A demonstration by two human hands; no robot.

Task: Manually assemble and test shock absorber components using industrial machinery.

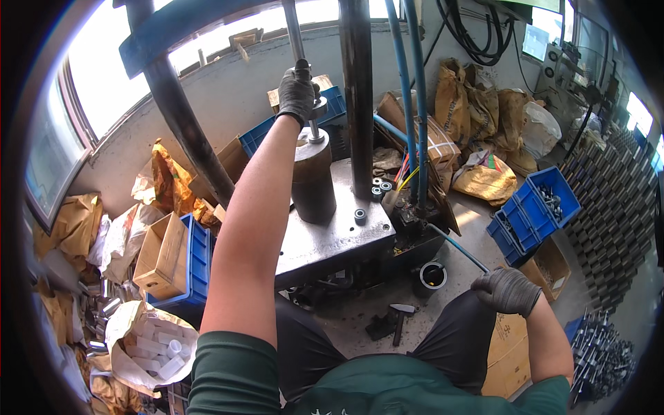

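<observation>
Left grip point(297, 95), in a grey glove, is curled around an upright metal rod point(315, 130), whose lower end meets the top of a dark cylinder point(315, 190) standing on the metal desk point(315, 245); some fingertips are hidden. Right grip point(508, 290), also gloved, is closed over the near end of a slim blue-green lever point(460, 249). One small metal ring point(360, 216) sits on the desk, right of the cylinder. On the floor lies a hammer point(398, 326), near a round bucket point(421, 281).
</observation>
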